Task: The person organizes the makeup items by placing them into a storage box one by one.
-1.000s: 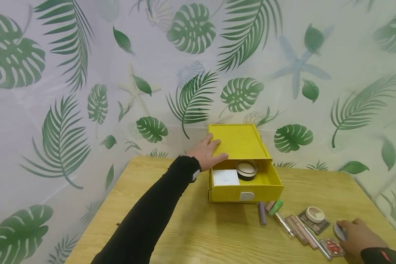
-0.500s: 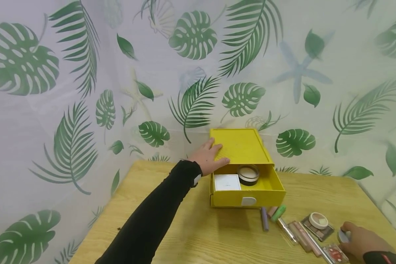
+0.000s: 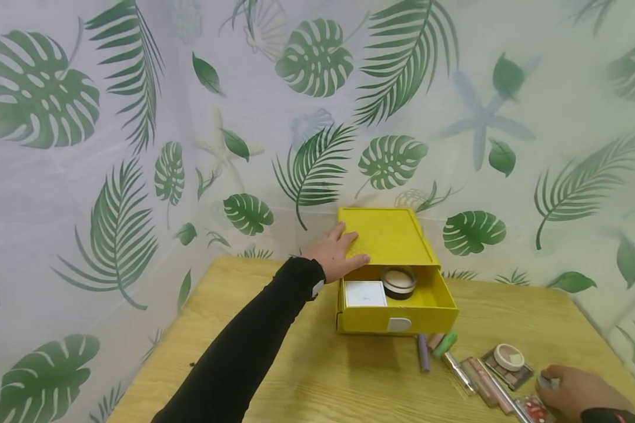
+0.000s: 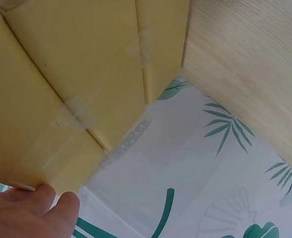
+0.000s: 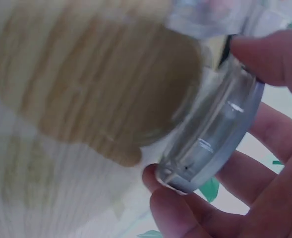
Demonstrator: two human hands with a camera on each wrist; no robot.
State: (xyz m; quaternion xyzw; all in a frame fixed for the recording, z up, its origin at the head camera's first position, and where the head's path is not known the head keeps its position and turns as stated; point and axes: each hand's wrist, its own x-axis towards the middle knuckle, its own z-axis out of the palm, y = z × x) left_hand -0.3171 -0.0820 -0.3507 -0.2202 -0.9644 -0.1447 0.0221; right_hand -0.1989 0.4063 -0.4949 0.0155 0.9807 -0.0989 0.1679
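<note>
My left hand (image 3: 334, 254) rests on the left top edge of a yellow box (image 3: 383, 235), thumb and fingers spread. In the left wrist view, its fingertips (image 4: 66, 206) lie along the edge of the box's taped side. The box's drawer (image 3: 428, 322) is pulled out, holding a white square box (image 3: 365, 294) and a round dark-based jar (image 3: 399, 282). At the right, my right hand (image 3: 582, 389) pinches a round, clear-sided compact (image 5: 212, 134) between thumb and fingers, tilted on its edge. It is close to the tabletop.
Left of the right hand lie an eyeshadow palette with a round compact (image 3: 509, 356) on top, a red-patterned case (image 3: 534, 408) and several slim tubes (image 3: 487, 385). A purple tube (image 3: 423, 352) and a green tube (image 3: 445, 345) lie before the drawer. A leaf-print backdrop (image 3: 307, 258) stands behind the table.
The compact in the right hand has tipped from a flatter angle toward its edge. The left hand keeps its place on the box, and the head view has shifted slightly.
</note>
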